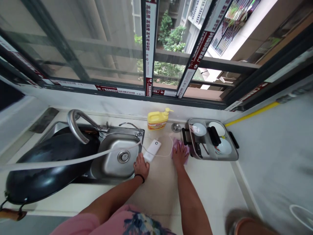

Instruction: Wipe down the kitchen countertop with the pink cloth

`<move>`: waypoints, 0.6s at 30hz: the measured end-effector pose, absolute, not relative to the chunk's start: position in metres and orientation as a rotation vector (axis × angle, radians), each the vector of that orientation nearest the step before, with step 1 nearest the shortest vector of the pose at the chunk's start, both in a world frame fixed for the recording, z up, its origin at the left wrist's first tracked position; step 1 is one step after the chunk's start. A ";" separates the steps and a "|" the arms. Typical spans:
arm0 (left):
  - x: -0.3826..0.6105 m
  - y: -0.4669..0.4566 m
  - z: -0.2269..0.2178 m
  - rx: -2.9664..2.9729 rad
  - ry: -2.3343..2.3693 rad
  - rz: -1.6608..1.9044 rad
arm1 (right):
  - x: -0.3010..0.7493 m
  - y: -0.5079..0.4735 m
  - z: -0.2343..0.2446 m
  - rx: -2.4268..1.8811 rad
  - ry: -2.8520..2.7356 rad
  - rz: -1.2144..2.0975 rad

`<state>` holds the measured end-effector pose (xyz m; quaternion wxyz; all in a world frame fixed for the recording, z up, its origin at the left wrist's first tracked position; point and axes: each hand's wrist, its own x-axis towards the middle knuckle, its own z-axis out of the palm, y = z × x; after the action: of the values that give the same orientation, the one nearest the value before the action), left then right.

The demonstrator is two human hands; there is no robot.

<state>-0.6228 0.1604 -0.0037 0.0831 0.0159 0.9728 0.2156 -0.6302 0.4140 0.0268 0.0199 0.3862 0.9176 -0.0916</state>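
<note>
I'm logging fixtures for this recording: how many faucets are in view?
2: a gooseneck faucet arching over the black wok, and a thinner faucet at the far right corner of the sink.

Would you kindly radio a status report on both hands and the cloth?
Right hand flat on purple cloth. Left hand at near end of white device, beside sink. White cord looped close to cloth.
</note>
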 end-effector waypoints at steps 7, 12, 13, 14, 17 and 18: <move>-0.622 0.161 -0.001 0.041 2.894 0.570 | -0.596 0.345 0.017 0.811 2.894 -0.237; -0.622 0.162 -0.002 0.052 2.911 0.576 | -0.522 0.381 0.009 0.822 2.882 -0.204; -0.622 0.162 -0.003 0.054 2.918 0.585 | -0.501 0.400 0.008 0.939 2.872 -0.187; -0.623 0.162 -0.004 0.055 2.925 0.594 | -0.479 0.421 0.005 1.068 2.851 -0.180; -0.624 0.161 -0.005 0.048 2.923 0.629 | -0.410 0.480 -0.004 1.524 2.685 -0.239; -0.624 0.161 -0.006 0.046 2.918 0.637 | -0.390 0.494 -0.007 1.666 2.622 -0.256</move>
<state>-0.6238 0.1612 -0.0057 0.0771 0.0155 0.9740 0.2126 -0.3901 0.4944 -0.0073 0.0124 0.5344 0.8411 -0.0820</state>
